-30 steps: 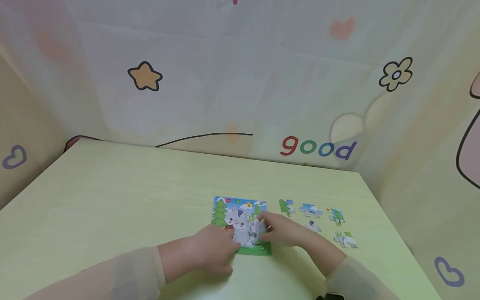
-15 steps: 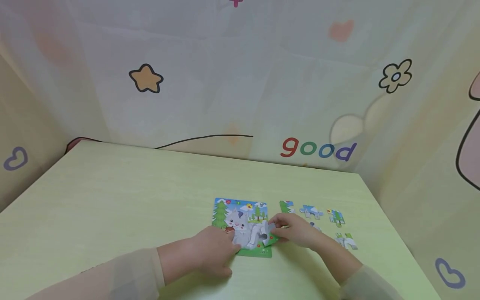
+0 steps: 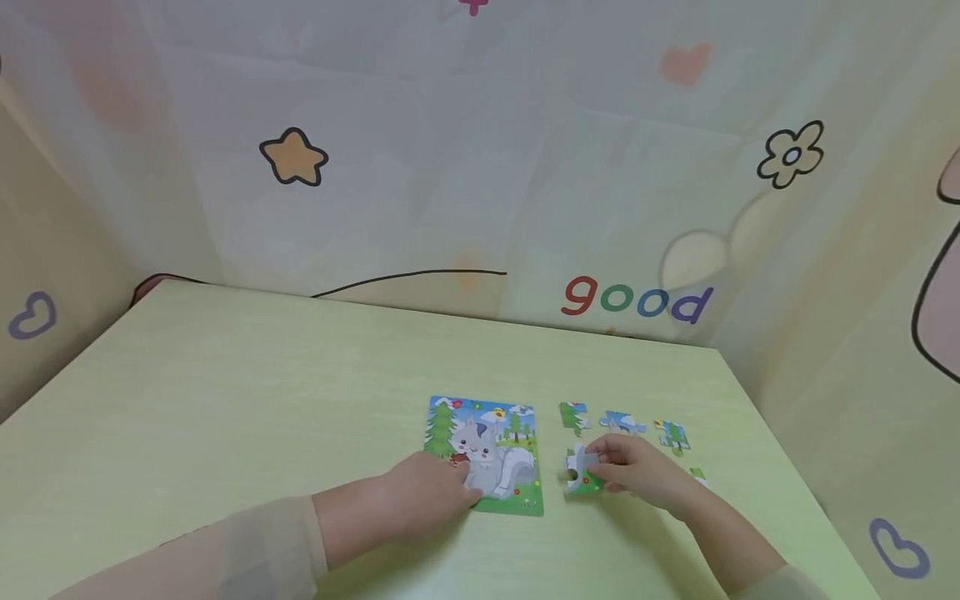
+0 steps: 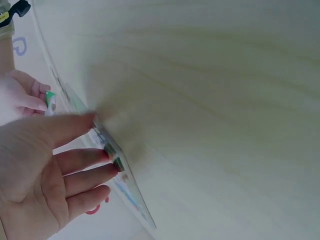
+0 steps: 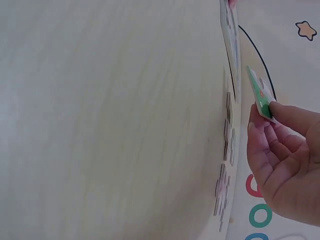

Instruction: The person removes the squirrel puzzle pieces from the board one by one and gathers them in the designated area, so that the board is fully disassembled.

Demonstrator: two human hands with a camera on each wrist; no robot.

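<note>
My left hand (image 3: 435, 496) rests its fingertips on the lower left of a picture board (image 3: 513, 454) showing a grey squirrel, trees and sky. In the left wrist view, the thumb (image 4: 75, 125) lies at the board's edge and the other fingers touch its face. My right hand (image 3: 648, 471) pinches a jigsaw piece (image 3: 583, 477), printed with grey-white tail and green grass, between thumb and fingers. The right wrist view shows this piece (image 5: 261, 95) tilted and raised above the table, right of the board.
Loose jigsaw pieces lie right of the board: one with a fir tree (image 3: 574, 415), one with blue sky (image 3: 622, 422), one with a green tree (image 3: 673, 435). Another piece (image 3: 698, 475) is mostly hidden by the right hand. A printed cloth wall (image 3: 420, 208) stands behind the table (image 3: 262, 375).
My right hand has lifted the grass-and-tail jigsaw piece off the board's right side and carried it right, uncovering the squirrel's printed tail. My left hand has stayed on the board.
</note>
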